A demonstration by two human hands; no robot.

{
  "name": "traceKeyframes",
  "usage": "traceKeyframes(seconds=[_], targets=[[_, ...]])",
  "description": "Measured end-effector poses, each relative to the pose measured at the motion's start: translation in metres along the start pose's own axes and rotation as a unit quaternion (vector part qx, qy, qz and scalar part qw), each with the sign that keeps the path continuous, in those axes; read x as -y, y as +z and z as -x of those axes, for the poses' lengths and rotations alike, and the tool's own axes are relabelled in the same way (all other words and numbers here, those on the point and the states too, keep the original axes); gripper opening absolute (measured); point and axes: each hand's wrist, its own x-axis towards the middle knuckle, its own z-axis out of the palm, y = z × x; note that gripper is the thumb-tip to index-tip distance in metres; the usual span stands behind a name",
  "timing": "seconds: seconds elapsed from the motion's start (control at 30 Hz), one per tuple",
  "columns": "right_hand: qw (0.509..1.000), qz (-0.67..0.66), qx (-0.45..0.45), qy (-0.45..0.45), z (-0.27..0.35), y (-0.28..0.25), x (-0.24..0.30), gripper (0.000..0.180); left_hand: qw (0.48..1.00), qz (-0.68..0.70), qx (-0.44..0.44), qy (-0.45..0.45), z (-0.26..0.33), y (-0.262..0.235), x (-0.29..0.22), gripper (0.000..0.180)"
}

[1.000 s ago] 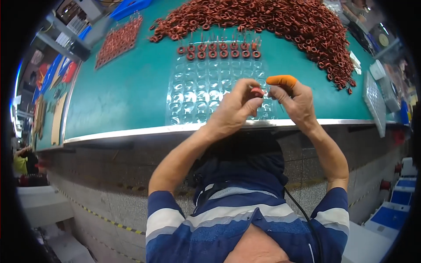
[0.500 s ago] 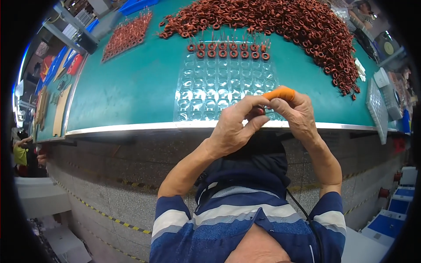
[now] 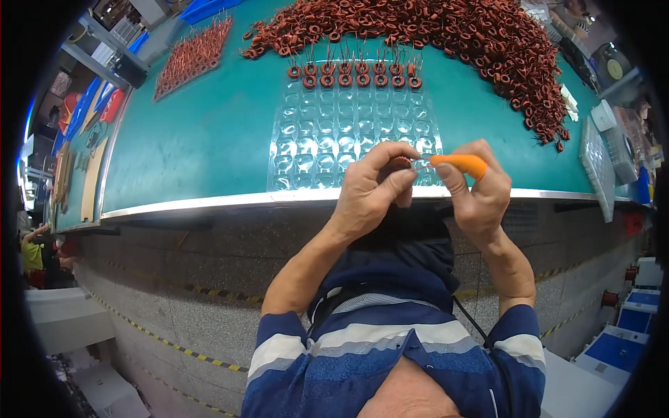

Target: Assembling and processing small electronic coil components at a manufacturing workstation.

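Coil (image 3: pixel 398 164), small, dark red-brown and ring-shaped, pinched between thumb and forefinger of left hand (image 3: pixel 373 188), raised just above near edge of bench, between both hands. Thin wire leads running from it rightward toward right hand.

Green-topped bench (image 3: pixel 195 150) widest of all, spanning left to right, with pale metal strip along near edge. On far side, heaped mass of loose copper-wound coils (image 3: pixel 446 31), sprawling from centre to far right and trailing down toward right edge. At far left, smaller flat patch of copper-coloured parts (image 3: pixel 191 56), well apart from heap.

At centre of bench, clear blister tray (image 3: pixel 341 136) with many rows of shallow pockets. Only farthest row filled: row of seated coils (image 3: pixel 352 76), one per pocket, leads pointing away toward heap. All nearer pockets bare. Near edge of tray partly hidden behind both hands. At right end of bench, stack of clear trays (image 3: pixel 598 164), tilted by lens curve, contents not discernible.

Left hand clenched around held coil, fingers curled, thumb pressing from near side. Right hand (image 3: pixel 477 195) just beside it, to right, fingers closed on wire leads; forefinger covered with orange finger cot (image 3: pixel 460 164), tip pointing left toward coil. Hands nearly touching, held coil closer to left fingers than to right.

Below bench, grey stone-patterned front, floor with yellow-black striped tape, blue bins (image 3: pixel 637 317) at near right.
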Motion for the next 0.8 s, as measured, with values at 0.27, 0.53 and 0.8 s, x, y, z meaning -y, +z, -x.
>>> traceKeyframes(seconds=[0.27,0.53,0.8], targets=[[0.965,-0.187,-0.010,0.182,0.006,0.006,-0.006,0.015,0.992,0.108,0.059,-0.003,0.001,0.005,-0.005,0.016],[0.898,-0.374,0.007,0.233,0.029,0.010,-0.035,0.034,1.000,0.027,-0.001,0.008,-0.001,-0.003,-0.013,0.024],[0.962,-0.196,0.017,0.189,0.035,0.019,-0.031,0.020,0.998,-0.039,0.040,-0.022,-0.001,0.006,-0.016,0.025]])
